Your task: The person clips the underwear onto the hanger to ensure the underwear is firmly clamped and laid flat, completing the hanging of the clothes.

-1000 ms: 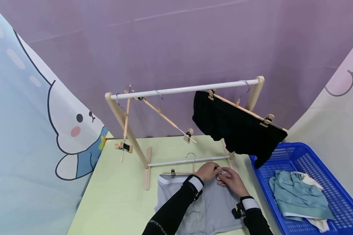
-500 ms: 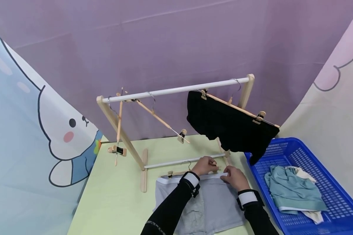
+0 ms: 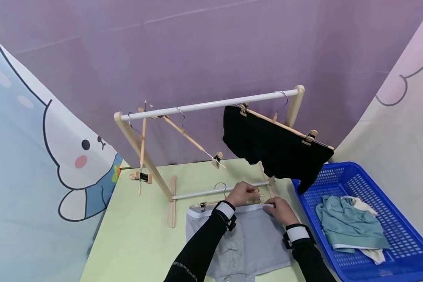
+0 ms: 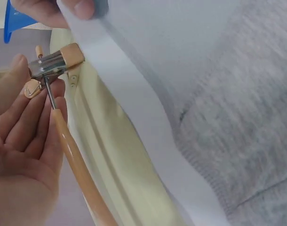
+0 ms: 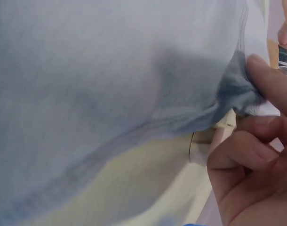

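Note:
Grey shorts (image 3: 259, 244) with a white waistband (image 4: 129, 103) lie spread out, waistband toward the rack. Along their top edge runs a wooden clip hanger (image 3: 213, 203). Its left clip (image 3: 203, 206) overlaps the waistband in the head view. My left hand (image 3: 244, 194) holds the hanger's right clip (image 4: 54, 63) between thumb and fingers, and the left wrist view shows that clip just beside the waistband's edge. At the waistband's right corner my right hand (image 3: 282, 211) pinches the cloth between thumb and index finger (image 5: 259, 125).
A wooden rack (image 3: 211, 105) stands behind the hands, with two bare clip hangers (image 3: 185, 135) at its left and black shorts (image 3: 268, 143) clipped at its right. A blue basket (image 3: 402, 219) with teal clothing (image 3: 352, 223) stands at the right of the pale green table (image 3: 137, 239).
Both hands were together at the right clip; my right hand has since moved off it, onto the waistband's corner. The left hand keeps hold of the clip. The head view has shifted slightly.

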Demonstrator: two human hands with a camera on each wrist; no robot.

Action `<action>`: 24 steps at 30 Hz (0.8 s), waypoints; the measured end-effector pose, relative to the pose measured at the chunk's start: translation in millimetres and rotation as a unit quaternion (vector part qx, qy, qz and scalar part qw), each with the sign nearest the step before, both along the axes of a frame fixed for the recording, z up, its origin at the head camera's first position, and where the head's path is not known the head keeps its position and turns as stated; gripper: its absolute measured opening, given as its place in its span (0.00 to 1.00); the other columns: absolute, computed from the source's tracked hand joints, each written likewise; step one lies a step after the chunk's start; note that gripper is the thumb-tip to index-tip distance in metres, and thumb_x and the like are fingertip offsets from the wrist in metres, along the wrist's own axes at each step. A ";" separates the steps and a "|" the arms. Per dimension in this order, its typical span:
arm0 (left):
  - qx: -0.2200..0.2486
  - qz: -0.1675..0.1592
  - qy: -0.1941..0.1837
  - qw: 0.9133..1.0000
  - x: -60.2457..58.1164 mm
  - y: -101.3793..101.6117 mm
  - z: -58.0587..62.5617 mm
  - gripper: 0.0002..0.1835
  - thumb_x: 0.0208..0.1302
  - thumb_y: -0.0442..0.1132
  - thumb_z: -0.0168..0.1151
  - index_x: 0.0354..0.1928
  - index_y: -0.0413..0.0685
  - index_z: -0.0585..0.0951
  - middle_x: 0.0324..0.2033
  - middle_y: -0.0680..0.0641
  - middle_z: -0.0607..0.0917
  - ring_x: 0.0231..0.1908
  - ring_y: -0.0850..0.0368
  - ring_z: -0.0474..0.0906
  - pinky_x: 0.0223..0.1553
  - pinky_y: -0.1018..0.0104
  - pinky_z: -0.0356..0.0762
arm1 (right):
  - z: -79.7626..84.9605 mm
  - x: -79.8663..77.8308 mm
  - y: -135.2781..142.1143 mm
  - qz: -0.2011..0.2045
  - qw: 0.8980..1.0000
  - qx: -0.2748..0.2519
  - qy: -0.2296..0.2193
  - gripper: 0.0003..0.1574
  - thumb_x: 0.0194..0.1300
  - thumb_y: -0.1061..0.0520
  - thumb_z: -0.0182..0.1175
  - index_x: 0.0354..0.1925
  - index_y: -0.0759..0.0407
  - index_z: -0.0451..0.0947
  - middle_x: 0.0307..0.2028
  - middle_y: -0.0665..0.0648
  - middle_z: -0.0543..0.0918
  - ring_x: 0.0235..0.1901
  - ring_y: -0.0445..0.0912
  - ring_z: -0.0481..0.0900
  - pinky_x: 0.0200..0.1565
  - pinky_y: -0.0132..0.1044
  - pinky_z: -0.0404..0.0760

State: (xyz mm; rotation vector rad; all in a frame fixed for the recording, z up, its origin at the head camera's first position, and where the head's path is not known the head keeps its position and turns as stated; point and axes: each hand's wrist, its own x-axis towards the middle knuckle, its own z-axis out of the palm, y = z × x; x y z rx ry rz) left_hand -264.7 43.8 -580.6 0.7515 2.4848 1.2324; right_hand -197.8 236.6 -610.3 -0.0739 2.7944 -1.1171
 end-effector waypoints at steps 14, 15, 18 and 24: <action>0.020 0.071 0.026 0.997 -3.4 0.3 0.6 0.08 0.62 0.40 0.69 0.40 0.44 0.90 0.35 0.51 0.91 0.37 0.68 0.85 0.39 0.78 0.77 | 0.8 1.0 -2.9 -0.019 0.999 -0.028 0.019 0.09 0.63 0.59 0.67 0.40 0.63 0.87 0.35 0.58 0.84 0.30 0.45 0.73 0.32 0.37 0.71; 0.021 0.071 0.026 0.997 -3.7 0.6 1.5 0.08 0.63 0.40 0.69 0.40 0.44 0.90 0.35 0.51 0.91 0.36 0.69 0.85 0.39 0.78 0.77 | 0.8 0.9 -3.2 -0.022 0.999 -0.030 0.021 0.09 0.63 0.59 0.67 0.40 0.63 0.87 0.35 0.57 0.84 0.29 0.44 0.72 0.32 0.37 0.71; 0.015 0.062 0.028 0.998 -4.1 1.3 2.9 0.08 0.63 0.39 0.69 0.39 0.45 0.90 0.35 0.52 0.91 0.35 0.70 0.83 0.37 0.79 0.75 | 2.0 0.3 -4.4 -0.026 0.998 -0.043 0.031 0.10 0.63 0.58 0.67 0.40 0.62 0.87 0.35 0.57 0.83 0.29 0.44 0.73 0.31 0.36 0.71; 0.014 0.034 0.035 0.999 -2.9 3.0 1.2 0.07 0.63 0.38 0.69 0.39 0.44 0.90 0.34 0.51 0.91 0.32 0.68 0.84 0.34 0.80 0.74 | 4.0 -0.6 -3.9 -0.033 0.997 -0.054 0.033 0.09 0.65 0.57 0.66 0.39 0.61 0.87 0.35 0.56 0.84 0.28 0.43 0.73 0.31 0.36 0.72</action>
